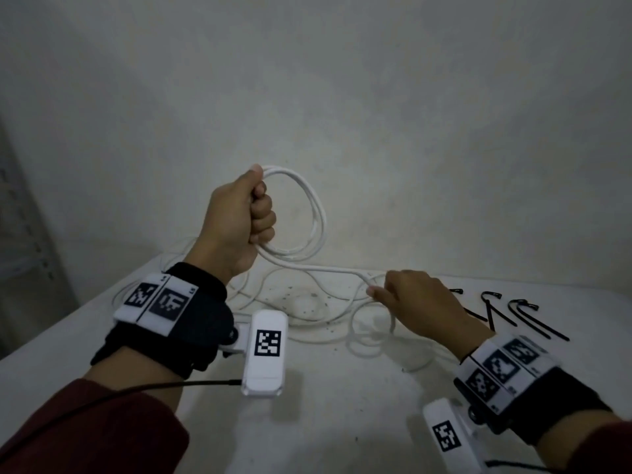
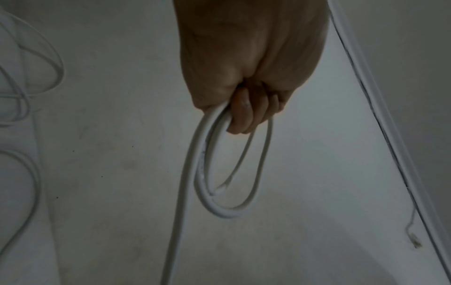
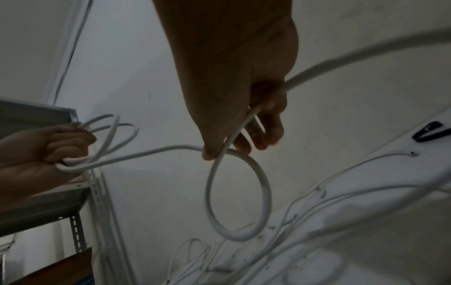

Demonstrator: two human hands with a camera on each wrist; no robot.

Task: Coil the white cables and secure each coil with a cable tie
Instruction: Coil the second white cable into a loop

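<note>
My left hand (image 1: 246, 213) is raised above the table and grips a small coil of white cable (image 1: 316, 213), its loops hanging to the right of the fist. The coil (image 2: 207, 173) also shows below the curled fingers (image 2: 244, 115) in the left wrist view. From the coil the cable runs down and right to my right hand (image 1: 407, 295), which pinches it between thumb and fingers low over the table. In the right wrist view the cable forms a round loop (image 3: 263, 190) under that hand (image 3: 234, 135). Black cable ties (image 1: 519, 316) lie on the table to the right.
More loose white cable (image 1: 307, 313) lies tangled on the white table (image 1: 342, 422) between and behind the hands. A pale wall (image 1: 342, 97) stands close behind. A metal shelf rack (image 3: 80, 202) stands at the left.
</note>
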